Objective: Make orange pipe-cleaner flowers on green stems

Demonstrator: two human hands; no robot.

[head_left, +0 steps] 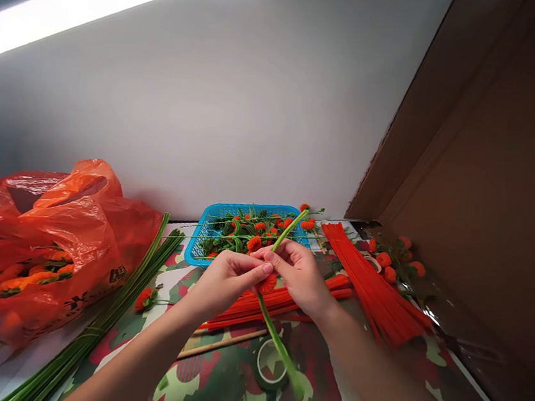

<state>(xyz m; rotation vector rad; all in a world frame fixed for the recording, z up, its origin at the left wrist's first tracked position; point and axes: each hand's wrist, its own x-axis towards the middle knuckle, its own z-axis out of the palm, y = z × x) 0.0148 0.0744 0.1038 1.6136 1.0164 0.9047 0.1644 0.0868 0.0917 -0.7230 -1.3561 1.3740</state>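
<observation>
A long green fuzzy stem [279, 341] runs diagonally between my hands, its upper end over the blue basket and its lower end above the table. My left hand [232, 279] pinches it near the middle with thumb and forefinger. My right hand [300, 276] pinches it right beside, the fingertips of both hands touching. Just under the fingers shows an orange fuzzy piece [268, 283]; whether it is attached to the stem I cannot tell. Orange stems [235, 311] lie beneath my hands, and a roll of green tape [270, 364] sits below them.
Behind my hands, a blue basket [193, 243] holds small orange flowers and green pieces. An orange plastic bag [132, 236] and a green stem bundle [103, 323] lie left. Rightward are a red-orange stem bundle [373, 286], more orange flowers [384, 259] and a cardboard panel [481, 186].
</observation>
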